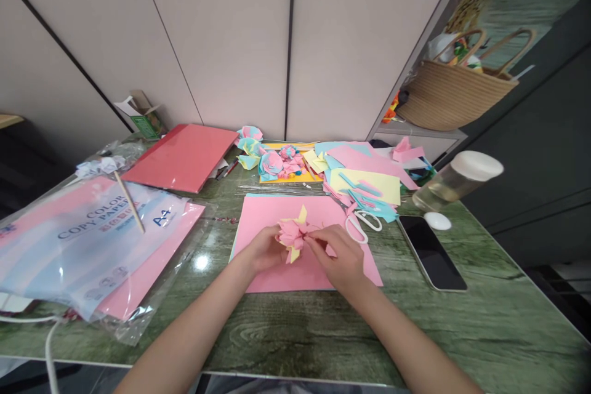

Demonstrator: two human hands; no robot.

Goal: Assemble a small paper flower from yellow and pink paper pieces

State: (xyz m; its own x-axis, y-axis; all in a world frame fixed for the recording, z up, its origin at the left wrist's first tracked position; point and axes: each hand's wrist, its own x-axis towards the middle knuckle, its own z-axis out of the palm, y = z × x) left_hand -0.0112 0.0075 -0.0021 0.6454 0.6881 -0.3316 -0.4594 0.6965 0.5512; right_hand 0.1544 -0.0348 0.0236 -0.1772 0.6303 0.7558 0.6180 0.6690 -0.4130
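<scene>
We are pinching the paper flower (pixel 292 235) with both left hand (pixel 264 250) and right hand (pixel 340 258) over the pink sheet (pixel 277 277), shaping petals, which likely calls next for careful fingertip folds

Both hands meet over a pink sheet (pixel 295 271) on the green table (pixel 286 332). The left hand (pixel 263 250) and the right hand (pixel 339 258) pinch a small pink and yellow paper flower (pixel 292 235) between their fingertips. White-handled scissors (pixel 362 225) lie just right of it, a dark phone (pixel 431 252) farther right. A pack of colour paper (pixel 78 240) rests at left, finished paper flowers (pixel 272 160) behind.
</scene>
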